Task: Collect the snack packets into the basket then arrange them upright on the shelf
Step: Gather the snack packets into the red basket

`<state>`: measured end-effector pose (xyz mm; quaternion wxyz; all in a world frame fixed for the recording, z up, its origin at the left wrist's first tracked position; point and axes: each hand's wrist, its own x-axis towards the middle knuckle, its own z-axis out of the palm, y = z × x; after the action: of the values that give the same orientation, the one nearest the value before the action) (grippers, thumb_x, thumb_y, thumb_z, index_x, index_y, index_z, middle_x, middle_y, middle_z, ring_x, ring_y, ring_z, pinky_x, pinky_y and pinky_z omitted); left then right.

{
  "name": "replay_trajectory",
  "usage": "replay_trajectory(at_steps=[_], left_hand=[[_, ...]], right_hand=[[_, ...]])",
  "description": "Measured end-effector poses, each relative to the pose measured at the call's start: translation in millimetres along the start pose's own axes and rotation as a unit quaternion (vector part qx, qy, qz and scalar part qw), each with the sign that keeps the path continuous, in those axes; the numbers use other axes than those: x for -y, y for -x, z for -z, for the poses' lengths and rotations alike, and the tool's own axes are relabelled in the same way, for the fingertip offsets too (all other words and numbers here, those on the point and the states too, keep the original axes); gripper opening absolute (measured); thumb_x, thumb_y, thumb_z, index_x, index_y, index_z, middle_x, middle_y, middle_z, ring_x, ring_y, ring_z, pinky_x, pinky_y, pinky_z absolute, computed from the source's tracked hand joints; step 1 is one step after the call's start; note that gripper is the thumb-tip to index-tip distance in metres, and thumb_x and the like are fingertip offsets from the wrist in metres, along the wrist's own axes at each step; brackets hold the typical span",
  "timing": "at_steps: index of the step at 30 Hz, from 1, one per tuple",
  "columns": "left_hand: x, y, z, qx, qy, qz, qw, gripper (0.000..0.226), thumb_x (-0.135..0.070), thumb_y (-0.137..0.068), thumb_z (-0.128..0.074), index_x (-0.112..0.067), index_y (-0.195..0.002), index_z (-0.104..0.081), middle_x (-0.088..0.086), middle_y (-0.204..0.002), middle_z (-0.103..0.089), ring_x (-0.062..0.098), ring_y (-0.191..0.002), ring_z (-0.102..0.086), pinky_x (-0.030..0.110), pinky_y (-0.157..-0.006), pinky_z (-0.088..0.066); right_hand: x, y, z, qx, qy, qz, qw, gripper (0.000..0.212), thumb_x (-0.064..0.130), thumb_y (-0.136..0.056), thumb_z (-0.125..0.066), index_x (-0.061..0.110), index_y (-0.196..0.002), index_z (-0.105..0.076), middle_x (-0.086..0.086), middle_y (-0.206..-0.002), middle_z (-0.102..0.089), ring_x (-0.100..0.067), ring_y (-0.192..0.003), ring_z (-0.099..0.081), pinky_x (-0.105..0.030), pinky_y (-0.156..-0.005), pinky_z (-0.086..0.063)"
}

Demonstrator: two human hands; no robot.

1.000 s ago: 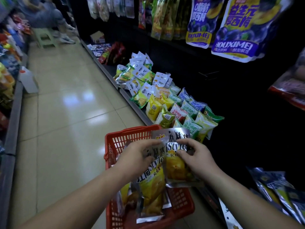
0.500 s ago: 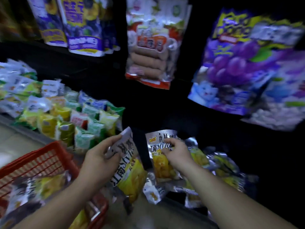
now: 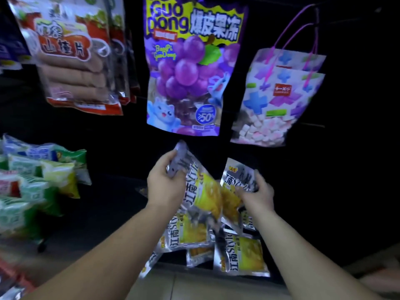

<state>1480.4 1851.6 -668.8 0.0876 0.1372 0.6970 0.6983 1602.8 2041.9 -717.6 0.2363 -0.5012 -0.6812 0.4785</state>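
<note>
Three sorts of large bags hang on the dark back wall of a shop aisle, seen from the head camera. At far left is a red pack with a clear window, in the middle a purple grape bag, and at far right a pastel bag with pink loop handles and small white and pink cubes inside. Below them runs a low black shelf, and pale floor tiles show along the near edge. On the left part of the shelf stands a blurred crowd of green and yellow packets.

Both arms reach forward over the middle of the shelf. The left hand curls round the silver top of the first packet, silver with a yellow panel, which slants down to the right. The right hand grips the second packet of the same kind by its right side; this one stands nearly upright, its lower edge overlapping the first packet. The two packets touch between the hands.

Under the hands a heap of matching packets lies on the shelf, some flat, some leaning, the nearest ones at the shelf's front edge. A red blur shows at the near left corner; I cannot tell what it is.
</note>
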Motion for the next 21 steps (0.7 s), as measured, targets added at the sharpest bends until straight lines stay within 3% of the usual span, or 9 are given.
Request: replay_trajectory(at_steps=[3, 5, 7, 9, 11, 13, 15, 18, 21], left_hand=[[9.5, 2.4, -26.1, -0.061, 0.04, 0.044, 0.996, 0.043, -0.009, -0.096, -0.064, -0.022, -0.136, -0.054, -0.004, -0.11, -0.069, 0.008, -0.079, -0.066, 0.025, -0.078, -0.057], [32.6, 10.4, -30.9, 0.021, 0.005, 0.121, 0.992, 0.05, -0.017, -0.094, -0.068, -0.021, -0.14, -0.05, 0.001, -0.123, -0.068, 0.015, -0.102, -0.067, 0.032, -0.092, -0.055], [49.0, 26.6, -22.4, 0.139, -0.043, 0.217, 0.965, 0.041, -0.02, -0.093, -0.07, -0.021, -0.131, -0.054, 0.0, -0.116, -0.068, 0.018, -0.099, -0.065, 0.027, -0.08, -0.051], [64.2, 37.3, -7.1, 0.185, -0.074, 0.259, 0.945, 0.033, -0.017, -0.095, -0.069, -0.019, -0.126, -0.058, 0.002, -0.117, -0.065, 0.018, -0.1, -0.063, 0.021, -0.079, -0.052], [81.0, 42.8, 12.0, 0.196, -0.087, 0.282, 0.935, 0.052, -0.024, -0.094, -0.071, -0.019, -0.141, -0.051, 0.009, -0.136, -0.06, 0.026, -0.117, -0.06, 0.033, -0.093, -0.053], [88.5, 49.7, 30.7, 0.192, -0.08, 0.291, 0.934, 0.051, -0.019, -0.093, -0.072, -0.017, -0.14, -0.052, 0.011, -0.132, -0.063, 0.024, -0.107, -0.063, 0.037, -0.087, -0.054], [96.8, 56.2, 50.7, 0.156, -0.074, 0.285, 0.943, 0.041, -0.01, -0.092, -0.069, -0.014, -0.132, -0.059, 0.008, -0.115, -0.069, 0.019, -0.09, -0.063, 0.033, -0.078, -0.051], [99.6, 71.8, 94.6, 0.109, -0.069, 0.271, 0.954, 0.028, -0.001, -0.092, -0.063, -0.015, -0.116, -0.066, 0.003, -0.09, -0.068, 0.02, -0.077, -0.062, 0.031, -0.065, -0.049], [111.4, 88.0, 145.5, 0.056, -0.069, 0.26, 0.962, 0.025, -0.005, -0.094, -0.063, -0.022, -0.111, -0.069, 0.004, -0.09, -0.071, 0.014, -0.074, -0.067, 0.03, -0.062, -0.052]], right_hand=[[-1.0, -2.8, 12.2, -0.039, 0.099, -0.052, 0.993, 0.08, 0.052, -0.081, -0.07, 0.055, -0.15, -0.029, -0.007, -0.165, -0.011, -0.036, -0.139, -0.04, -0.05, -0.112, -0.04], [5.7, 6.5, 11.2, -0.019, 0.15, -0.012, 0.988, 0.072, 0.054, -0.087, -0.062, 0.053, -0.151, -0.028, -0.005, -0.166, -0.012, -0.034, -0.146, -0.028, -0.052, -0.117, -0.03], [13.4, 15.6, 5.5, -0.009, 0.222, 0.038, 0.974, 0.072, 0.046, -0.092, -0.061, 0.044, -0.155, -0.027, -0.003, -0.166, -0.011, -0.029, -0.15, -0.019, -0.048, -0.118, -0.021], [18.9, 22.2, -1.5, -0.005, 0.271, 0.081, 0.959, 0.07, 0.041, -0.092, -0.063, 0.036, -0.154, -0.031, -0.004, -0.162, -0.019, -0.028, -0.146, -0.025, -0.044, -0.116, -0.024], [20.1, 31.2, -14.5, 0.077, 0.246, 0.09, 0.962, 0.058, 0.037, -0.093, -0.064, 0.028, -0.147, -0.047, -0.006, -0.152, -0.041, -0.027, -0.13, -0.048, -0.035, -0.105, -0.04], [19.1, 43.3, -28.6, 0.178, 0.214, 0.074, 0.958, 0.051, 0.037, -0.093, -0.067, 0.022, -0.141, -0.056, -0.007, -0.138, -0.057, -0.024, -0.114, -0.06, -0.03, -0.095, -0.047], [19.6, 55.3, -43.9, 0.259, 0.218, 0.071, 0.938, 0.054, 0.04, -0.092, -0.069, 0.02, -0.141, -0.056, -0.005, -0.134, -0.058, -0.022, -0.113, -0.061, -0.029, -0.09, -0.048], [26.9, 74.8, -69.6, 0.32, 0.249, 0.095, 0.909, 0.054, 0.042, -0.092, -0.069, 0.023, -0.141, -0.055, 0.0, -0.125, -0.06, -0.019, -0.102, -0.063, -0.029, -0.081, -0.049], [33.3, 99.1, -104.4, 0.374, 0.286, 0.126, 0.873, 0.051, 0.041, -0.093, -0.068, 0.023, -0.14, -0.057, 0.002, -0.107, -0.063, -0.017, -0.084, -0.065, -0.028, -0.067, -0.049]])
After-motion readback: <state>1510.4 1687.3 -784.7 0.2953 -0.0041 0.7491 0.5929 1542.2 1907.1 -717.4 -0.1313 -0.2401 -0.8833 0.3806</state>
